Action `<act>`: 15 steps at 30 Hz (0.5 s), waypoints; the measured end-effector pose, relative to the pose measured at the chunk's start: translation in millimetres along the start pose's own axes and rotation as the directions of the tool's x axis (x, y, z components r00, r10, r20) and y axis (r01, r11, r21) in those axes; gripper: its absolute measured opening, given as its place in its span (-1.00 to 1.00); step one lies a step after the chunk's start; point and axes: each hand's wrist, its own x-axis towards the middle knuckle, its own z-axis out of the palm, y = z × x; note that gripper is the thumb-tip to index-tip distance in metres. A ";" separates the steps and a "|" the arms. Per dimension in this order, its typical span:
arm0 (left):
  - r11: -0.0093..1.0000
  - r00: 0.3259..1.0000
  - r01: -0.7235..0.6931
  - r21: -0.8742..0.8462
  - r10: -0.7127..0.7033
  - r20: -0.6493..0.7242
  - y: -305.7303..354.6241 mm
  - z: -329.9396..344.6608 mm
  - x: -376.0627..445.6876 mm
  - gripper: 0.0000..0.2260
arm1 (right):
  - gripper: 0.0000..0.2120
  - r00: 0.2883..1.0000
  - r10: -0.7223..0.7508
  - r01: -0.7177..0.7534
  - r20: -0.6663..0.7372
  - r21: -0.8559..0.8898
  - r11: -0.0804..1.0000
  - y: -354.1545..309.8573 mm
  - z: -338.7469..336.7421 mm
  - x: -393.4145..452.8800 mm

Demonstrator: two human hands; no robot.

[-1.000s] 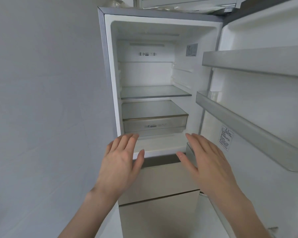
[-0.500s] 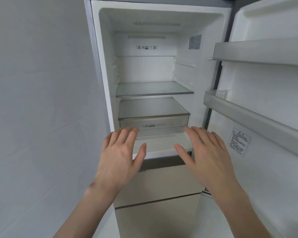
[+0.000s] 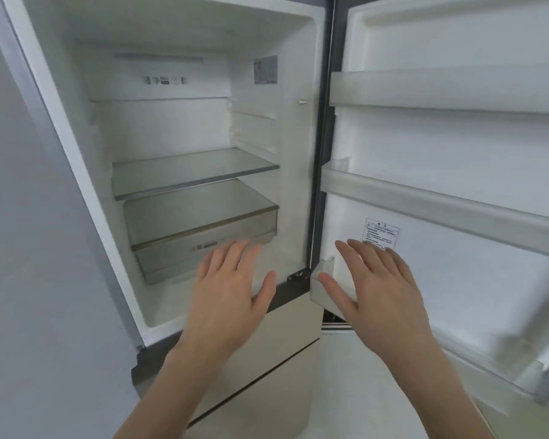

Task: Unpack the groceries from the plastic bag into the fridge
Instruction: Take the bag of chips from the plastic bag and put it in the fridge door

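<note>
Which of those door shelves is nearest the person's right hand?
The lowest door shelf: the right hand is stretched out right in front of its near corner. The middle door shelf and the top door shelf sit higher.

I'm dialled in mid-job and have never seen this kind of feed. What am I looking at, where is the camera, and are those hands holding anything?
There is no robot here: a person wears one wide-angle camera on the head, looking forward and down. The left hand and right hand are both spread open and hold nothing. In front is an open fridge with a bare glass shelf and a closed drawer below it. The door swings out to the right, with door racks. No plastic bag or groceries are in view.
</note>
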 end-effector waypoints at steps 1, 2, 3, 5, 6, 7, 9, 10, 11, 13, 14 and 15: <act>0.999 1.000 -0.031 -0.032 0.031 -0.003 0.7 4.4 4.7 -0.53 | -0.40 1.000 0.029 -0.029 -0.004 -0.020 0.999 -0.1 -1.4 -4.9; 0.996 0.998 -0.062 -0.069 0.061 -0.012 2.2 8.6 8.2 -0.53 | -0.41 0.998 0.060 -0.060 -0.011 -0.039 0.997 -0.1 -3.1 -9.9; 0.990 0.996 -0.092 -0.106 0.090 -0.021 4.5 12.7 11.0 -0.54 | -0.42 0.996 0.091 -0.092 -0.020 -0.059 0.994 -0.1 -5.6 -15.3; 0.976 0.988 -0.154 -0.157 0.153 -0.016 11.0 21.4 15.4 -0.54 | -0.44 0.988 0.149 -0.151 -0.034 -0.105 0.983 1.0 -13.3 -27.4; 0.966 0.983 -0.184 -0.183 0.186 -0.007 15.5 25.3 17.0 -0.54 | -0.44 0.983 0.179 -0.182 -0.034 -0.132 0.975 2.2 -18.3 -34.9; 0.952 0.976 -0.212 -0.220 0.217 -0.003 20.7 29.0 17.7 -0.55 | -0.44 0.977 0.211 -0.214 -0.034 -0.158 0.964 3.5 -24.4 -43.1; 0.916 0.960 -0.273 -0.293 0.280 -0.019 34.2 35.5 18.1 -0.56 | -0.44 0.960 0.276 -0.280 -0.045 -0.204 0.938 6.7 -39.4 -60.6; 0.896 0.948 -0.308 -0.321 0.316 -0.027 42.4 38.1 18.3 -0.56 | -0.43 0.949 0.310 -0.314 -0.056 -0.230 0.921 8.1 -47.7 -70.1; 0.874 0.936 -0.339 -0.348 0.350 -0.033 51.6 39.7 18.2 -0.56 | -0.43 0.936 0.346 -0.351 -0.068 -0.258 0.900 9.7 -56.3 -79.6; 0.827 0.910 -0.392 -0.403 0.413 -0.038 73.0 42.5 17.7 -0.56 | -0.44 0.906 0.413 -0.419 -0.091 -0.315 0.852 13.8 -73.9 -98.7; 0.803 0.895 -0.417 -0.426 0.443 -0.043 84.9 43.5 16.8 -0.56 | -0.44 0.890 0.446 -0.451 -0.099 -0.339 0.825 15.9 -83.0 -108.2; 0.777 0.880 -0.442 -0.447 0.472 -0.050 97.5 43.7 15.5 -0.56 | -0.44 0.872 0.478 -0.483 -0.110 -0.362 0.798 17.9 -92.1 -117.5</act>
